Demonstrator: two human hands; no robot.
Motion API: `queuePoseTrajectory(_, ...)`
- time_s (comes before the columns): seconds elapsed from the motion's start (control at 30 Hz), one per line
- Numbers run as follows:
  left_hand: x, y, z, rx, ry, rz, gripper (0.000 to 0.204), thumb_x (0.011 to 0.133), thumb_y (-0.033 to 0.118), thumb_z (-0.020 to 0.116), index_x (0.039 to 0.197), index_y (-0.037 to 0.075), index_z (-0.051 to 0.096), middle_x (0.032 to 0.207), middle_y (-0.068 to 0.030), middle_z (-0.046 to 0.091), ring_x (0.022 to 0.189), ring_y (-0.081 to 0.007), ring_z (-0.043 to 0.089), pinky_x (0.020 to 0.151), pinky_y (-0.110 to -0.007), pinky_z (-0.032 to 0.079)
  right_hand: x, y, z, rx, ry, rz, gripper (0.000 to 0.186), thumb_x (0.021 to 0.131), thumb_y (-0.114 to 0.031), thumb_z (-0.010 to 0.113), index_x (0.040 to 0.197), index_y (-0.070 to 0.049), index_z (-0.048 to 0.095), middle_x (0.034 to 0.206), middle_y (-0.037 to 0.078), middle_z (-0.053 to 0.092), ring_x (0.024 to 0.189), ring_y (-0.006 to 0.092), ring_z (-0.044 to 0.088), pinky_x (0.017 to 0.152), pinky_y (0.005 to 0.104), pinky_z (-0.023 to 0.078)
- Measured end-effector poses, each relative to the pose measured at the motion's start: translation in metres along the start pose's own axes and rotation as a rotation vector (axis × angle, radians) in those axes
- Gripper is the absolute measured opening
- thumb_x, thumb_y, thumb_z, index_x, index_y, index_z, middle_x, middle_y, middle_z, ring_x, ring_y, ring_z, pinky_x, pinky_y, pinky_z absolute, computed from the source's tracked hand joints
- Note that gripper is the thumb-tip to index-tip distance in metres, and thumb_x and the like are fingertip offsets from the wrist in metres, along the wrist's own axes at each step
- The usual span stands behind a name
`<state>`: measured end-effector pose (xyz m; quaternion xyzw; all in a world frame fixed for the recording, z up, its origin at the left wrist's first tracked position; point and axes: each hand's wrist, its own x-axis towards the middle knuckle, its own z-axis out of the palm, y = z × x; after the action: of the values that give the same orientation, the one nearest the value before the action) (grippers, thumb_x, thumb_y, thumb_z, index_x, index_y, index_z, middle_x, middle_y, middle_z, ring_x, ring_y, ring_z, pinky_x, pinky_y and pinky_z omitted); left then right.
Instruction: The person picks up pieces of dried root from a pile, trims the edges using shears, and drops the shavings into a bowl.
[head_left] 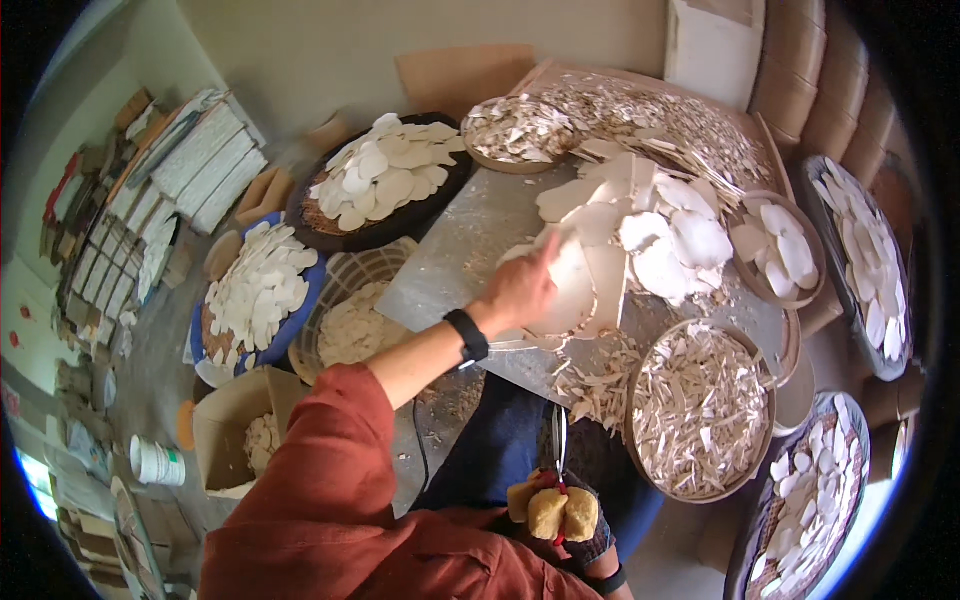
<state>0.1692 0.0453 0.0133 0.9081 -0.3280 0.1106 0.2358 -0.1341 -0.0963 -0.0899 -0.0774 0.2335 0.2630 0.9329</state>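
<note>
Beige wall (340, 50) behind, grey metal worktop (440, 270) in front, and pale, flat pieces just about everywhere! Over the near-left part of that worktop comes the left hand (520, 290), index finger stretched forward, the others curled in; it's blurred, so I can't tell whether they pinch anything. Beneath and just beside it lies a pale disc (572, 292), close to the near edge. Beyond, toward the far right corner, leans a loose pile of pale sheets (690, 240).

Down at the lap, the gloved right hand (603, 520) is closed round a metal tool (559, 445) with yellow pads (547, 515), tips pointing up at the near edge. That's a danger spot: drop the left forearm carelessly and those tips could snag the sleeve (330, 440). Watch the strip-filled basket (632, 430) at the near edge's right end, too; a bump from knee or elbow could spill it. And one push on the disc could sweep loose chips (600, 395) off that edge.
</note>
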Motion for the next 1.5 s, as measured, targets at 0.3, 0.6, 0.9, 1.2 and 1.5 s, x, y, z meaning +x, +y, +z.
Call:
queuePoseTrajectory(0.3,-0.024,-0.021,-0.038,-1.179,0.426,-0.502,0.025,0.088,0.006,0.048,0.112,-0.001,0.045,0.107,-0.0110,0.057,0.096,-0.0227,0.059,0.076,-0.036,0.051,-0.032,-0.017,0.019,-1.216,-0.078,-0.605,0.033,0.076,-0.022,0.064,0.101,-0.002,0.054,0.094,0.012,0.060,0.087,0.0237,0.059,0.077,0.0318,0.046)
queuePoseTrajectory(0.6,-0.100,0.116,0.009,-1.395,0.087,-0.651,0.057,0.081,-0.001,0.053,0.132,0.005,0.029,0.123,-0.0132,0.045,0.101,-0.0240,0.055,0.077,-0.035,0.052,0.021,-0.017,-0.001,-1.010,0.119,-1.001,0.020,0.089,-0.010,0.045,0.101,-0.001,0.057,0.097,0.016,0.063,0.090,0.0292,0.060,0.076,0.0352,0.047)
queuePoseTrajectory(0.9,-0.108,0.160,0.041,-1.050,-0.055,-0.453,0.074,0.080,-0.003,0.053,0.139,0.007,0.010,0.128,-0.0173,0.033,0.105,-0.0240,0.048,0.069,-0.033,0.057,-0.015,-0.033,-0.009,-0.673,0.020,-0.858,0.029,0.083,-0.007,0.049,0.110,-0.002,0.055,0.108,0.013,0.060,0.101,0.0249,0.057,0.088,0.0318,0.044)
queuePoseTrajectory(1.2,-0.076,0.163,0.048,-1.199,-0.406,-0.515,0.070,0.080,0.002,0.054,0.137,0.009,0.014,0.114,-0.0189,0.048,0.076,-0.0262,0.063,0.056,-0.030,0.055,-0.050,-0.044,-0.013,-1.369,0.247,-0.859,0.022,0.091,-0.014,0.048,0.105,-0.001,0.056,0.102,0.010,0.062,0.091,0.0191,0.060,0.084,0.0303,0.047)
queuePoseTrajectory(1.5,-0.057,0.170,0.042,-1.173,-0.650,-0.473,0.071,0.079,0.001,0.052,0.138,0.008,0.013,0.113,-0.0189,0.050,0.074,-0.0260,0.064,0.054,-0.028,0.055,-0.064,-0.044,-0.025,-1.043,0.168,-0.887,0.020,0.087,-0.015,0.056,0.104,-0.004,0.057,0.099,0.007,0.062,0.093,0.0153,0.059,0.083,0.0285,0.047)
